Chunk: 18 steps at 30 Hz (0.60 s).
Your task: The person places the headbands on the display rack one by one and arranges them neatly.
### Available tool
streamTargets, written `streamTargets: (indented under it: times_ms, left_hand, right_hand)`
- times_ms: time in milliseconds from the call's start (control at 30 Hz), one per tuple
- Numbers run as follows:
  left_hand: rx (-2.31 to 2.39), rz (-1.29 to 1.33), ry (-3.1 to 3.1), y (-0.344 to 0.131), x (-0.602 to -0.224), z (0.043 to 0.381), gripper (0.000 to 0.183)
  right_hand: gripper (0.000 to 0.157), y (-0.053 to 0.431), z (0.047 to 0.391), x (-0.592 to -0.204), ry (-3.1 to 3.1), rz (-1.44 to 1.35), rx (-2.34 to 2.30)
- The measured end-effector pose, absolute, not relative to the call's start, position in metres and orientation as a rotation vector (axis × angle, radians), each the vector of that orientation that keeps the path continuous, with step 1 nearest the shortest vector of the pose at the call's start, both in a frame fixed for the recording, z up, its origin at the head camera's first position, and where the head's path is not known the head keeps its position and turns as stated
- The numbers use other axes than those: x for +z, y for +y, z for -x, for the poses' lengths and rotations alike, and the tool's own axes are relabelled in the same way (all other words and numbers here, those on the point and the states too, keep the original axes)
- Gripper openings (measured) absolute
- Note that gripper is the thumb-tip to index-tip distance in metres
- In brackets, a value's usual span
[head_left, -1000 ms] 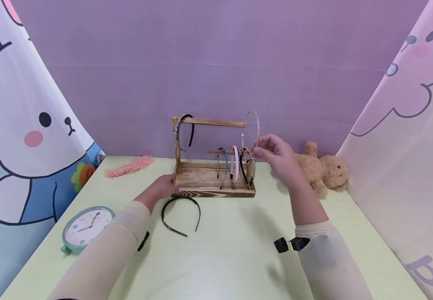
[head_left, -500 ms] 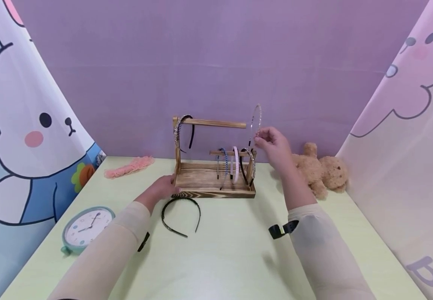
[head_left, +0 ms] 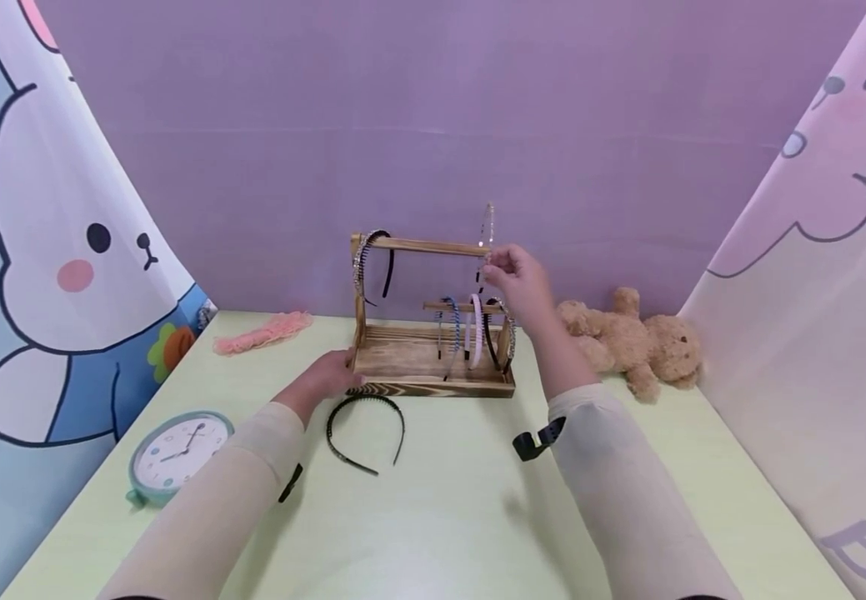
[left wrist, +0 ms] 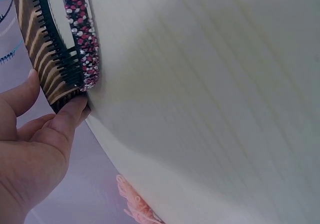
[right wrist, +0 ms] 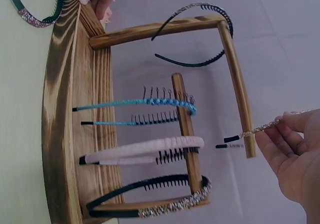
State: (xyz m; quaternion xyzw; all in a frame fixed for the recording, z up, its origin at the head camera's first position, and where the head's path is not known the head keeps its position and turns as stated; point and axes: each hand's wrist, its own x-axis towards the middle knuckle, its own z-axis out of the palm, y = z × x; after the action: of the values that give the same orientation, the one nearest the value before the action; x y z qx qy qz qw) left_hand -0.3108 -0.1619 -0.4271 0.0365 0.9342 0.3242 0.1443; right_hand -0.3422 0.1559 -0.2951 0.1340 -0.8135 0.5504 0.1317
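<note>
My right hand (head_left: 518, 283) pinches one arm of a thin sparkly headband (right wrist: 266, 127) between thumb and fingers. Its loop stands above the free right end of the upper bar (head_left: 433, 247), and in the right wrist view its two dark tips lie either side of that bar. With fingers and thumb, my left hand (head_left: 326, 379) grips the front left corner of the wooden rack's tray (head_left: 395, 357). A black toothed headband with a glittery top (left wrist: 82, 33) lies on the table just before that corner. A dark sparkly headband (right wrist: 227, 23) hangs at the upper bar's left end.
On the short lower bar hang a blue headband (right wrist: 170, 102), a pink headband (right wrist: 165, 144) and a black glittery headband (right wrist: 177, 204). Around the rack lie pink yarn (head_left: 262, 333), a teal-rimmed clock (head_left: 180, 454) and a teddy bear (head_left: 631, 342) on the table.
My right hand first lifted the thin headband up from beside the lower bar, then moved it left to the upper bar's free end. The left hand stays on the tray corner.
</note>
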Motion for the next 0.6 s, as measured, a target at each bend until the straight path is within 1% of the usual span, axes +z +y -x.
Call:
streamTargets:
  times_ms: [333, 400, 600]
  left_hand:
    - [0.938, -0.091, 2.682, -0.16, -0.425, 0.309, 0.074]
    - [0.937, -0.091, 2.68, -0.16, -0.425, 0.309, 0.074]
    - [0.941, -0.096, 2.681, -0.161, -0.427, 0.312, 0.074]
  right_hand:
    - [0.019, 0.118, 0.347, -0.3, -2.317, -0.538, 1.663]
    - [0.021, 0.11, 0.348, -0.304, -2.338, -0.555, 1.649]
    - [0.018, 0.085, 0.351, -0.313, -2.4, -0.573, 1.606]
